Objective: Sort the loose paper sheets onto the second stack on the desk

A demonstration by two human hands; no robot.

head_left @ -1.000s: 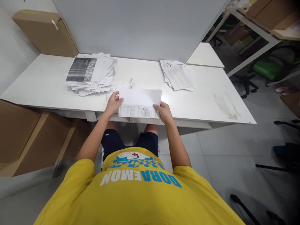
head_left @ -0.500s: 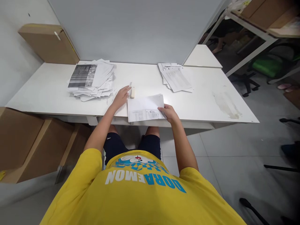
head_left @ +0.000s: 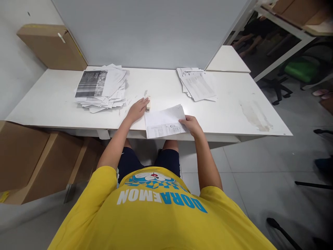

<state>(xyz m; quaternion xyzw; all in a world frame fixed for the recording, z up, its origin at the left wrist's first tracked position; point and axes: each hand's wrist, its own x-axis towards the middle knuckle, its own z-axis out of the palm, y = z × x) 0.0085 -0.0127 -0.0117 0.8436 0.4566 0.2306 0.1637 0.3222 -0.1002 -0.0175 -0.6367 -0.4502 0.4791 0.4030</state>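
Head view shows left hand (head_left: pixel 137 110) palm-down at a beige block (head_left: pixel 148 105), grip unclear, and right hand (head_left: pixel 191 125) clamped on papers (head_left: pixel 164 120)

Near sheets (head_left: pixel 165 119): white far half, grey-black print on the near half
Small block (head_left: pixel 148 107): cream
Left paper stack (head_left: pixel 114 81): white, top sheet partly covered by a dark grey printed panel with pale lines
Right paper stack (head_left: pixel 196 86): white with faint grey text rows
Tabletop (head_left: pixel 156 81): white, brownish-grey smear at right
Partition (head_left: pixel 151 31): plain grey
Far-left box (head_left: pixel 59 48): brown, yellow tape edge, white strip
Near-left boxes (head_left: pixel 52 163): brown
Shirt (head_left: pixel 156 225): yellow, blue and white lettering, blue-white cartoon with red
Shorts (head_left: pixel 166 159): navy
Chair seat (head_left: pixel 300 69): green
Floor (head_left: pixel 260 152): grey tiles
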